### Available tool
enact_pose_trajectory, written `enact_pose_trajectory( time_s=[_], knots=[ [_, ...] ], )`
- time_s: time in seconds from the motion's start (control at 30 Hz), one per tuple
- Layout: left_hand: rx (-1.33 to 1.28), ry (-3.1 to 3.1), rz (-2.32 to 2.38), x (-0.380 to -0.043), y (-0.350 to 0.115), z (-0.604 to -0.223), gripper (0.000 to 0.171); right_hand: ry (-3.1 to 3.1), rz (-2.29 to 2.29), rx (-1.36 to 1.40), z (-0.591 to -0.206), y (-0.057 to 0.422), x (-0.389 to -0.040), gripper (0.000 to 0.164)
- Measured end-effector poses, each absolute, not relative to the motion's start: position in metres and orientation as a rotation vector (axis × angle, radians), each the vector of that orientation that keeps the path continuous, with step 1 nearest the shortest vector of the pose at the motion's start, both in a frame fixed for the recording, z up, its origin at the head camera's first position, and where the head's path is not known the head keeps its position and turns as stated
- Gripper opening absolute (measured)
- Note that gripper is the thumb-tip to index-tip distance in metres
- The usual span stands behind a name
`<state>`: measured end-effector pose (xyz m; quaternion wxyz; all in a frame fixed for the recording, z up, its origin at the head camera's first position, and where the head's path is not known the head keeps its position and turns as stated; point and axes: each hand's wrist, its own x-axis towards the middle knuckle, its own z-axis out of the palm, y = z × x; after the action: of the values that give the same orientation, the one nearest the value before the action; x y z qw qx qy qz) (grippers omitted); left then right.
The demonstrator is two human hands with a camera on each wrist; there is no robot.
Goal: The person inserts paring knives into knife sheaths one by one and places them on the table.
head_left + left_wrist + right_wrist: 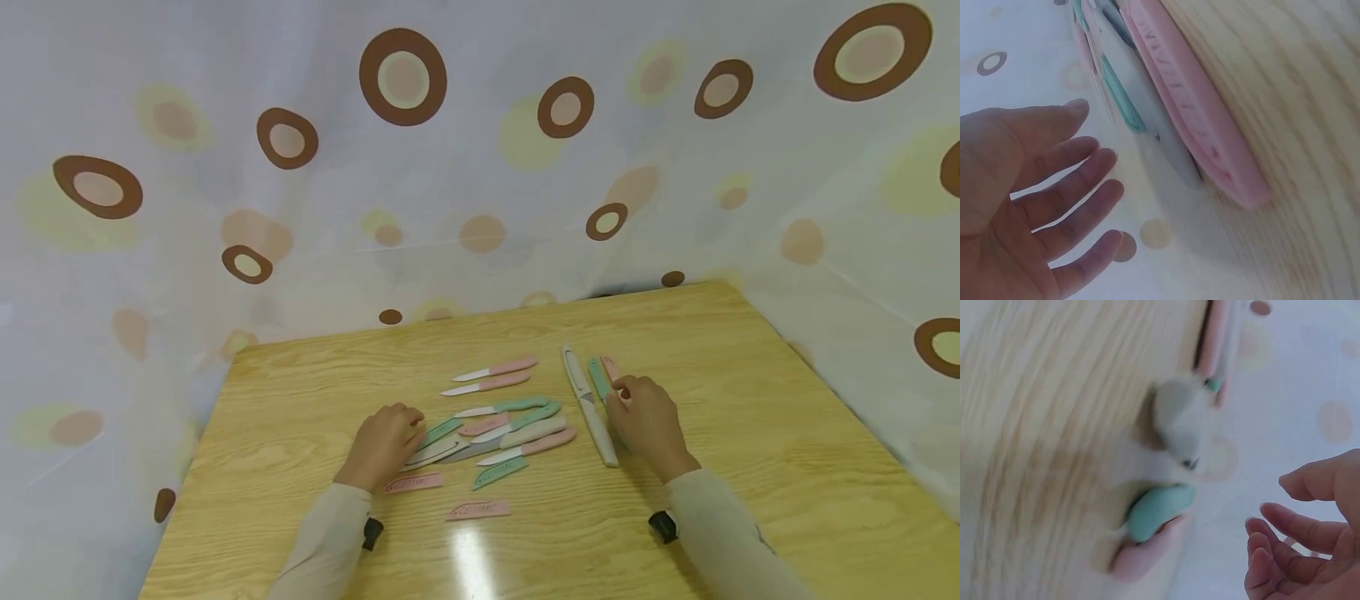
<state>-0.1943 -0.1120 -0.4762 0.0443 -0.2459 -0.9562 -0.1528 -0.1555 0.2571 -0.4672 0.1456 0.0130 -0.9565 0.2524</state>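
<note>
In the head view my left hand [381, 446] hovers beside a white blade sheath [438, 451] and a green sheath [442, 432]. The left wrist view shows its fingers spread and holding nothing, with a pink sheath [1197, 106] on the table beyond. My right hand [651, 423] is over a green knife [598, 377] and a pink knife [609, 367], partly hiding both. Its fingers are loosely bent around nothing in the right wrist view, apart from the green handle [1160, 511] and pink handle [1147, 555]. A long white knife [587, 404] in its sheath lies just left of them.
Between the hands lie several unsheathed knives, including a pink-handled knife [528, 447], a green-handled knife [517, 406] and a large white-handled knife [536, 430]. Two more pink-handled ones lie farther back. Loose sheaths, such as a pink sheath [478, 510], lie nearer. Patterned cloth [480, 167] borders the wooden table [750, 400].
</note>
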Motion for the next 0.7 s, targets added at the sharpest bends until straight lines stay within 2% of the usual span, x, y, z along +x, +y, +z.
enact_pose_trajectory(
  time_s=[0.33,0.5,0.7],
  knots=[
    [-0.750,-2.977,-0.385,-0.205,-0.091,-0.480,0.023,-2.658,0.721,0.261,-0.454,0.216,-0.122,0.018],
    [-0.706,-3.012,-0.350,-0.206,-0.090,-0.483,0.018,-2.662,0.737,0.323,-0.457,0.212,-0.108,0.014],
    [-0.694,-3.007,-0.329,-0.207,-0.094,-0.485,0.016,-2.713,0.743,0.274,-0.459,0.218,-0.105,0.012]
  ],
)
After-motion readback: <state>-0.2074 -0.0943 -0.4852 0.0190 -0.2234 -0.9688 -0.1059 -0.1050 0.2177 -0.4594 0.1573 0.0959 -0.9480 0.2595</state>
